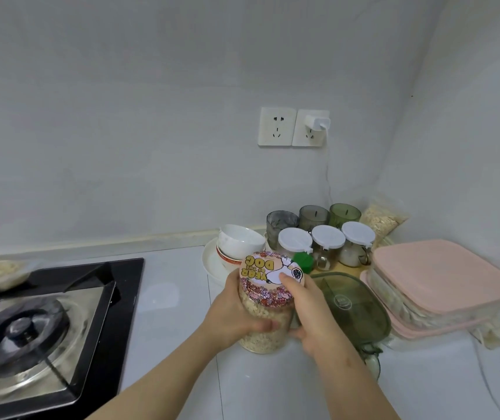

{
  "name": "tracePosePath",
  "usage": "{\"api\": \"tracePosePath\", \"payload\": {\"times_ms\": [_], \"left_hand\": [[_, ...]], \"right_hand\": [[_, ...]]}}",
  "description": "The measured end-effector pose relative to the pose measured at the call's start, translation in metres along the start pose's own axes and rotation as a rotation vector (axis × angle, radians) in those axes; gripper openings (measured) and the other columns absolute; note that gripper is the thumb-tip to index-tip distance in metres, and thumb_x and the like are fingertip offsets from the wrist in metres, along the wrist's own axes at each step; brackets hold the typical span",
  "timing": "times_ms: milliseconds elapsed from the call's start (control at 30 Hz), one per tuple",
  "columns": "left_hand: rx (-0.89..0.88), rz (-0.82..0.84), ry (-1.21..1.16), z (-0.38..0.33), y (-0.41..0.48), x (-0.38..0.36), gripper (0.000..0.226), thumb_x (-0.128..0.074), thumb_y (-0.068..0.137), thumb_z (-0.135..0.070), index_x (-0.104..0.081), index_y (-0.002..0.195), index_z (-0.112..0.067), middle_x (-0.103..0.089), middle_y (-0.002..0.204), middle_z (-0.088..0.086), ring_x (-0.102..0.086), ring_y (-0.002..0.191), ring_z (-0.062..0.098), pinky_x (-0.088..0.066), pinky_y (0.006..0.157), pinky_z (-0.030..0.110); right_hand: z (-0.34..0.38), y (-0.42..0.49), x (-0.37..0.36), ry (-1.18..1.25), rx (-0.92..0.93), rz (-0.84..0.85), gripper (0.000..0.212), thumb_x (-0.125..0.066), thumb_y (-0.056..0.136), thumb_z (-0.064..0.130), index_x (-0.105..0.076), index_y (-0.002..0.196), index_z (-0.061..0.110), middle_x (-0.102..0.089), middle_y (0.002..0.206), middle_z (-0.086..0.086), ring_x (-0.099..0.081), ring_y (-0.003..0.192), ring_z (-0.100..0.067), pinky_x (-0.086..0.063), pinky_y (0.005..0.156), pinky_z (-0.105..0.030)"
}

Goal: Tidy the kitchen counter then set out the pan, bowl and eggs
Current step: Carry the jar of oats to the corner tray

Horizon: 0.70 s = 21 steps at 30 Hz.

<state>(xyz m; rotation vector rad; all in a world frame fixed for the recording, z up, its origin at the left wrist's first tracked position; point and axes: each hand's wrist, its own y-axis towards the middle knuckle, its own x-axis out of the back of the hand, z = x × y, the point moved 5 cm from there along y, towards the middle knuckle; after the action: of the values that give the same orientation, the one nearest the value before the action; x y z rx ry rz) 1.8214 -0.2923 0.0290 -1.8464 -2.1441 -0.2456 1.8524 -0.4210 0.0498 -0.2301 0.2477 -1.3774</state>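
White counter (176, 298) runs along the wall into a corner at the right. Black gas stove (115, 286) is set into it at the left, with one burner (21, 328) showing and a blurry clear bag (0, 274) at its far edge. A stack of pink-lidded containers (442, 277) fills the right corner, and a green-lidded container (348, 304) sits just beside it, nearer the middle. In front, mid-counter, both hands hold a clear oat jar (260, 310) that is tilted so its patterned lid faces up and back. The left hand (230, 316) is wrapped round the jar body with fingers curled across the front. The right hand (312, 313) grips the other side with its thumb (288, 281) pressed on the lid top. Cannot tell if the jar base touches the counter. Behind the jar, stacked white bowls (239, 241) sit on a white plate (209, 262) near the wall. To their right are three tinted glass cups (313, 216) against the wall, three white-lidded spice jars (327, 244) in front of them, and a bag of oats (379, 219) in the corner. On the wall is a double socket (277, 126) with a white charger (318, 122) plugged in. A small green cap (303, 262) shows just behind the jar lid.
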Motion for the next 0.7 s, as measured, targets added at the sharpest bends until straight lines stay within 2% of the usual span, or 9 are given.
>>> {"api": "tracePosePath", "payload": {"times_ms": [67, 200, 267, 400, 500, 567, 700], "left_hand": [[0.010, 0.001, -0.005, 0.006, 0.004, -0.003, 0.102, -0.079, 0.042, -0.027, -0.027, 0.130, -0.033, -0.051, 0.106, -0.028, -0.053, 0.098, -0.002, -0.042, 0.088, 0.021], [0.031, -0.015, -0.022, 0.015, 0.011, -0.008, 0.100, -0.080, 0.042, -0.028, -0.028, 0.127, -0.038, -0.052, 0.107, -0.029, -0.054, 0.099, -0.005, -0.042, 0.085, 0.019], [0.037, -0.024, -0.020, 0.018, 0.013, -0.011, 0.103, -0.081, 0.039, -0.032, -0.028, 0.127, -0.039, -0.052, 0.108, -0.029, -0.055, 0.102, 0.000, -0.043, 0.088, 0.021], [0.040, -0.052, -0.024, 0.024, 0.018, -0.012, 0.109, -0.080, 0.035, -0.033, -0.030, 0.131, -0.036, -0.055, 0.115, -0.024, -0.056, 0.107, 0.003, -0.047, 0.093, 0.026], [0.038, -0.058, -0.010, 0.024, 0.020, -0.012, 0.108, -0.082, 0.038, -0.030, -0.030, 0.132, -0.034, -0.054, 0.112, -0.024, -0.056, 0.107, 0.006, -0.047, 0.094, 0.028], [0.049, -0.059, 0.002, 0.024, 0.023, -0.012, 0.105, -0.083, 0.040, -0.028, -0.030, 0.131, -0.034, -0.053, 0.109, -0.026, -0.056, 0.106, 0.007, -0.046, 0.092, 0.026], [0.043, -0.049, 0.013, 0.024, 0.026, -0.012, 0.099, -0.086, 0.046, -0.024, -0.027, 0.124, -0.038, -0.052, 0.108, -0.026, -0.055, 0.103, 0.004, -0.043, 0.085, 0.018]], "right_hand": [[-0.004, 0.004, -0.001, 0.010, -0.028, 0.007, 0.023, -0.054, 0.091, 0.022, -0.055, 0.112, 0.031, -0.062, 0.102, 0.011, -0.057, 0.095, -0.011, -0.045, 0.096, -0.048], [-0.007, 0.013, -0.002, 0.038, -0.028, 0.023, 0.022, -0.052, 0.092, 0.015, -0.056, 0.106, 0.031, -0.064, 0.100, 0.009, -0.058, 0.089, -0.007, -0.046, 0.075, -0.032], [-0.006, 0.015, -0.004, 0.033, -0.013, 0.023, 0.023, -0.051, 0.092, 0.013, -0.057, 0.103, 0.032, -0.066, 0.103, 0.007, -0.059, 0.092, -0.009, -0.045, 0.070, -0.027], [-0.008, 0.021, -0.004, 0.030, 0.003, -0.001, 0.027, -0.051, 0.091, 0.012, -0.056, 0.109, 0.031, -0.065, 0.109, 0.003, -0.060, 0.097, -0.013, -0.048, 0.079, -0.030], [-0.011, 0.024, -0.004, 0.030, 0.006, -0.015, 0.029, -0.051, 0.092, 0.014, -0.055, 0.117, 0.029, -0.065, 0.113, 0.002, -0.059, 0.104, -0.017, -0.049, 0.092, -0.041], [-0.013, 0.026, -0.003, 0.011, 0.017, -0.037, 0.028, -0.051, 0.093, 0.016, -0.054, 0.116, 0.031, -0.064, 0.114, 0.003, -0.059, 0.107, -0.018, -0.048, 0.097, -0.048], [-0.012, 0.029, -0.002, -0.038, 0.047, -0.060, 0.025, -0.050, 0.093, 0.020, -0.053, 0.115, 0.033, -0.063, 0.114, 0.006, -0.058, 0.107, -0.017, -0.048, 0.097, -0.049]]}}
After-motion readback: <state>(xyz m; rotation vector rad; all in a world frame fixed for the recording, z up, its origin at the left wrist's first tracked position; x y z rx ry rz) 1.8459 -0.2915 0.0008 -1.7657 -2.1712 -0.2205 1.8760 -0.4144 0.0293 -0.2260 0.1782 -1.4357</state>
